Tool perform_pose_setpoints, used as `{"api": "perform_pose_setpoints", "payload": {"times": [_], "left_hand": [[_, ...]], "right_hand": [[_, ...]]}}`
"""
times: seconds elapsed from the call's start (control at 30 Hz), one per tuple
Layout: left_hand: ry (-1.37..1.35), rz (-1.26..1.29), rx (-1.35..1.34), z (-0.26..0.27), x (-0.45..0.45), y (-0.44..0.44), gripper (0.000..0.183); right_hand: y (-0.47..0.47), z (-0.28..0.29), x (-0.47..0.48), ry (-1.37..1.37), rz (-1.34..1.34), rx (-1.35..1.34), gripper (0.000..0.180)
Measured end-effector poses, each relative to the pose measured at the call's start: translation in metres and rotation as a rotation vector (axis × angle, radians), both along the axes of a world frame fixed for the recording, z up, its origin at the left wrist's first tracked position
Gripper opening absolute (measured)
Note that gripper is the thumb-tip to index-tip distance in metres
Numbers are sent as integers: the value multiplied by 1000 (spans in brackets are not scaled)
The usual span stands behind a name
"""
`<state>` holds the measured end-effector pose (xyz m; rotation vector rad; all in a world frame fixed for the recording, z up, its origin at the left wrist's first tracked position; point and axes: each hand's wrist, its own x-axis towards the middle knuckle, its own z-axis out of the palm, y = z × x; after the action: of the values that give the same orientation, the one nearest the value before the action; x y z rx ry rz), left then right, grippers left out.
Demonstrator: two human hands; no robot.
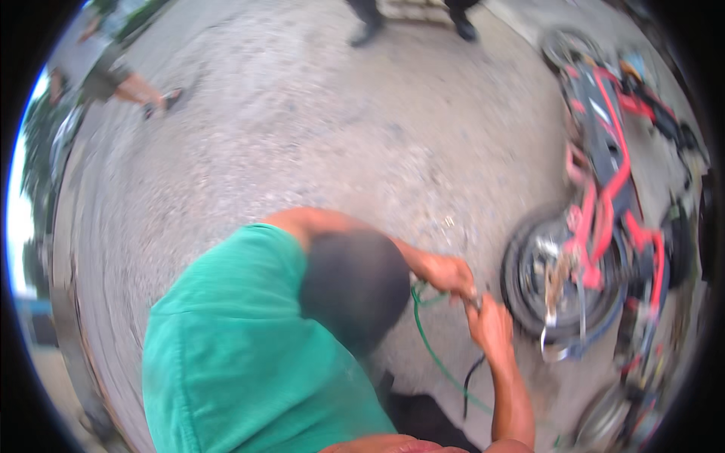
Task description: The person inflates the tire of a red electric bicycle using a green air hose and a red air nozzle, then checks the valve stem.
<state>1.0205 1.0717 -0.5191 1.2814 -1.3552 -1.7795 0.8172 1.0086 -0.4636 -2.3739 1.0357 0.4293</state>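
My left hand (451, 277) is bent around a thin green cord (422, 323), which loops below it and trails down to the right. Close against it, my right hand (490, 324) grips a small grey object (476, 303) whose kind is too blurred to tell. The fingertips of both hands nearly meet there. A short black cord or strap (467, 379) lies below, beside the right forearm. A blurred, rounded dark shape (357, 289) sits between the arms, next to the green shirt (243, 351), and hides part of the left forearm.
A partly stripped red motorcycle (609, 170) is at right, its near wheel (518, 283) close to my right hand. A person in shorts (107, 76) is at upper left. Another person's dark shoes (465, 29) flank a pale slatted object (416, 11) on the rough ground (272, 141).
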Motion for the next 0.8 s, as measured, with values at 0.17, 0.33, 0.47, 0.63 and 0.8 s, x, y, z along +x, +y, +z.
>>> {"api": "perform_pose_setpoints", "payload": {"times": [0.17,0.33,0.47,0.63,0.8], "left_hand": [[2,-148,-80,-18,-1,10,31],[2,-189,-287,26,14,28,33],[16,-107,-290,25,30,23,36],[127,113,-76,28,41,33,35],[118,204,-7,11,47,39,39]], "right_hand": [[-10,5,-6,2,91,523,35],[-34,-68,-36,-102,-119,1454,40],[-34,-71,-21,-205,-175,1668,36],[-39,-57,14,-98,-362,1818,35],[-36,-54,33,-1,-424,1806,36]]}}
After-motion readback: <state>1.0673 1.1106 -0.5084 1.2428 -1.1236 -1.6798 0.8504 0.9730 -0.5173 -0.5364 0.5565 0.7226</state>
